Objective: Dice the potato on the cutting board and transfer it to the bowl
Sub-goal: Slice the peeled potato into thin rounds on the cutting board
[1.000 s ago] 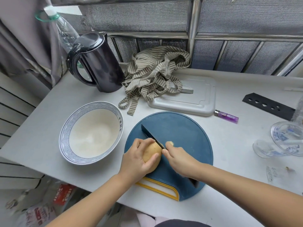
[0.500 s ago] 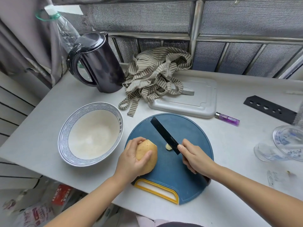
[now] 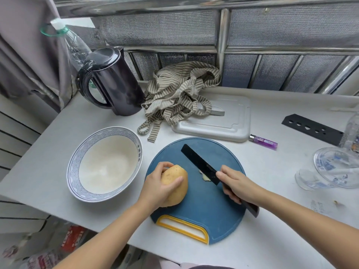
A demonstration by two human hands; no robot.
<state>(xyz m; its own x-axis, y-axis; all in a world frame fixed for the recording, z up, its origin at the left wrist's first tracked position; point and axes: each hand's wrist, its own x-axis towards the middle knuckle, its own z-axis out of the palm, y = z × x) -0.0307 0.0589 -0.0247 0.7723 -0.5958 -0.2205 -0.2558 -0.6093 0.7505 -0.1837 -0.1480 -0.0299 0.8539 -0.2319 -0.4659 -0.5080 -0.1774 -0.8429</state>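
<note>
Potato (image 3: pixel 179 193): near whole, on the round blue cutting board (image 3: pixel 204 206) toward its 9 o'clock edge. My left grip (image 3: pixel 155 189) is curled round it, thumb across the near face and fingers over the far side. I judge this hold is there to stop the rounded body rolling before a flat side is cut. Knife (image 3: pixel 200 164): black blade and handle. My right grip (image 3: pixel 237 183) is wrapped round the handle, the forefinger laid forward against the heel of the blade for steering. The tip points to 11 o'clock, and the blade stands apart from the potato at its 3 o'clock. I cannot tell whether the edge touches the board. Offcut (image 3: pixel 206 177): one small pale piece, just beside the blade. Dicing proper looks barely begun. Bowl (image 3: pixel 73 167): white with a blue patterned rim, on the table just beside the board at 9 o'clock, close for an easy transfer. No potato shows in it yet. Also on the table: black kettle (image 3: pixel 114 84) at 11 o'clock; striped cloth (image 3: pixel 178 96) at 12 o'clock, heaped on a white board (image 3: pixel 223 121); purple lighter (image 3: pixel 263 141) at 2 o'clock; black perforated sheath (image 3: pixel 310 129) beyond it.
</note>
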